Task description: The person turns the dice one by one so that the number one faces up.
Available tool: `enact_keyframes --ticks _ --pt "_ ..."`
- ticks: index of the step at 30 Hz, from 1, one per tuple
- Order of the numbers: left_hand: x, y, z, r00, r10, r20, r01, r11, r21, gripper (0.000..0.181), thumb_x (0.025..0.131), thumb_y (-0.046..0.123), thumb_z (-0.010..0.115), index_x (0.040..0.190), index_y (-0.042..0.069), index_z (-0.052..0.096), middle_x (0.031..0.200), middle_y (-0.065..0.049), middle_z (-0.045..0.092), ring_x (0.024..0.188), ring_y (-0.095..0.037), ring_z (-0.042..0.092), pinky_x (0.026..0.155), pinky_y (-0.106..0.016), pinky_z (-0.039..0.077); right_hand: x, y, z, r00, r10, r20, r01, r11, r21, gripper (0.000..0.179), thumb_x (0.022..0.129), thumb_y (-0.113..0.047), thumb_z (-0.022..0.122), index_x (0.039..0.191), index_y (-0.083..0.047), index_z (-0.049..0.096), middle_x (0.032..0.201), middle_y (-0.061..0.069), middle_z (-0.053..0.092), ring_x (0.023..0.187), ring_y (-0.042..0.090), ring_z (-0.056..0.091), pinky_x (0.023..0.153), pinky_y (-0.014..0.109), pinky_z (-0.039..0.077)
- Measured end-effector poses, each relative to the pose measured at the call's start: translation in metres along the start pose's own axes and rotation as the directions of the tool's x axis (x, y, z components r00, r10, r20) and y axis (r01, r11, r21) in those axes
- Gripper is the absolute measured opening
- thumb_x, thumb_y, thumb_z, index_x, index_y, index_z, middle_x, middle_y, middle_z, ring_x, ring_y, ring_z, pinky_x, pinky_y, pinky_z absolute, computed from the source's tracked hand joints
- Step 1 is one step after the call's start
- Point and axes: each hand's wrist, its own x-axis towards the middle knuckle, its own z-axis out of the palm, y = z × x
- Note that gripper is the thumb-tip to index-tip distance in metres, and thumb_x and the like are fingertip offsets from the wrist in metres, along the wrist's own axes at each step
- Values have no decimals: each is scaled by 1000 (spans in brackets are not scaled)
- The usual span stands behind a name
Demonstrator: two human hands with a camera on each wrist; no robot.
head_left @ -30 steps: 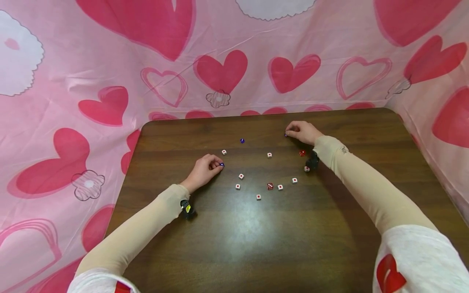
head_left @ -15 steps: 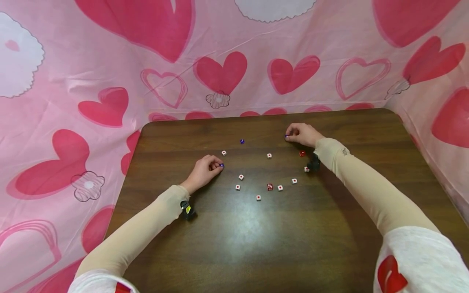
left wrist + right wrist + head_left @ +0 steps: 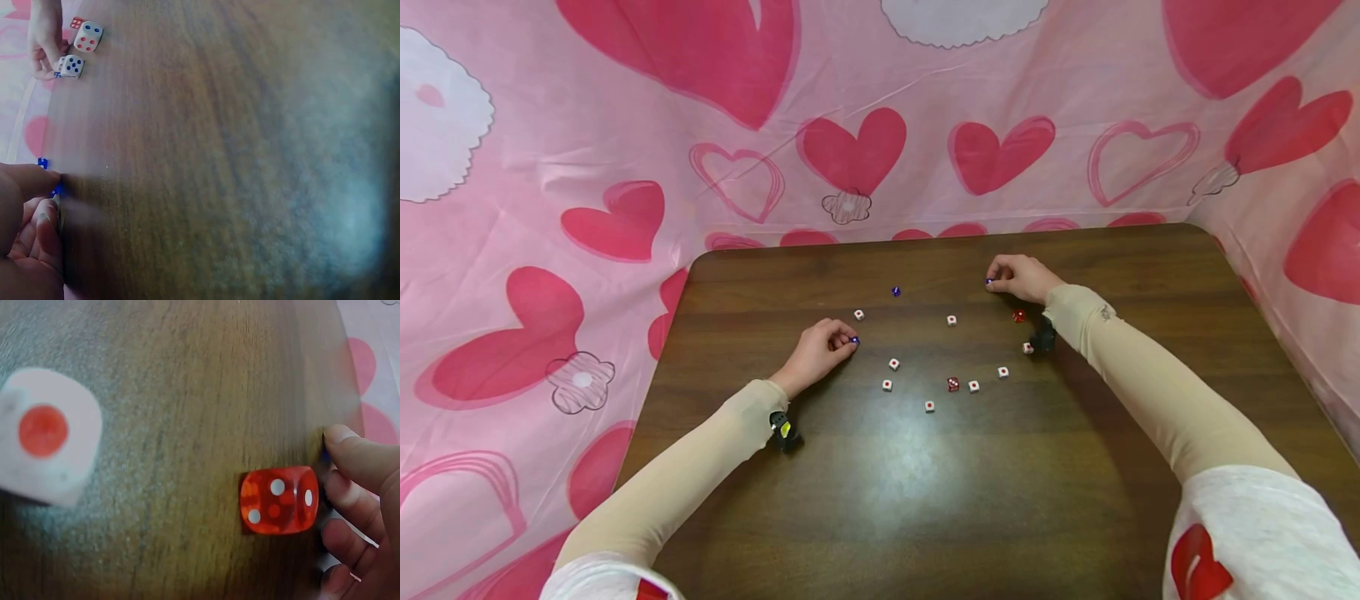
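One blue die (image 3: 854, 340) is pinched narrowly at the fingertips of the left hand (image 3: 817, 355), and a second blue die (image 3: 989, 282) likewise in the right hand (image 3: 1024, 278), reaching farther out. Both should prove light, hard and slick, best taken by two opposite faces between thumb and forefinger. Between them lies a loose blue die (image 3: 896, 292), with red dice (image 3: 1018, 316) and white dice (image 3: 929, 407) scattered about on the table (image 3: 850, 517).

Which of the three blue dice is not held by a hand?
The middle blue die, loose on the table; the left hand pinches another blue die, the right hand pinches the third.
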Motion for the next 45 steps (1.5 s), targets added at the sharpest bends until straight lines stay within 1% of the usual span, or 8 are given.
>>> enact_keyframes --ticks 9,15,18,21,28,35,40,45 --pt "3 -3 0 1000 17 2 -17 1000 -5 16 91 7 79 105 1 73 93 -9 64 86 -20 61 76 -28 49 0 1 -2 999 -28 19 28 1000 -1 14 96 -14 74 104 -6 65 81 8 61 78 23 53 74 37 41" --pt "6 -5 -8 998 27 58 -26 999 -25 21 91 9 81 109 1 74 96 -10 66 88 -21 62 78 -29 51 -4 5 -5 999 -23 36 22 1000 18 15 98 -14 74 105 -4 66 82 8 62 79 21 54 76 37 41" --pt "5 -1 -16 995 16 95 -13 999 -30 22 92 12 80 112 3 74 98 -7 67 89 -20 62 78 -29 51 -6 8 -6 999 -28 42 27 999 26 15 98 -15 74 106 -4 66 82 7 62 80 20 55 77 36 42" --pt "9 8 -22 993 60 97 -59 998 -19 21 95 15 79 113 5 75 98 -4 68 89 -18 60 78 -31 51 -9 12 -7 999 -22 34 21 999 37 14 97 -15 74 104 -5 66 81 5 62 78 19 55 76 36 42" --pt "43 34 -36 978 205 41 -204 979 -13 16 96 12 76 110 5 77 100 -5 68 92 -21 61 84 -43 53 -8 15 -6 999 -31 10 31 998 59 14 96 -13 75 103 -5 66 80 6 62 76 19 55 75 35 41" --pt "79 34 -33 948 247 200 -280 947 156 25 97 14 75 122 7 77 107 -7 68 97 -22 61 89 -40 52 -10 15 -6 999 -34 20 33 997 66 16 97 -16 75 103 -4 65 81 8 62 76 20 54 74 36 41" --pt "97 30 -29 942 227 249 -290 922 257 29 99 16 73 127 11 75 108 -9 65 93 -23 58 84 -40 51 -11 18 -3 1000 -22 9 21 997 76 15 96 -15 75 103 -5 65 80 7 63 75 18 54 73 34 41" --pt "107 27 -22 927 226 301 -318 898 305 31 102 13 68 133 13 73 113 -9 64 98 -22 60 91 -41 51 -16 22 -2 999 -50 1 50 994 93 15 95 -15 76 100 -6 65 77 5 62 73 17 54 72 34 41"
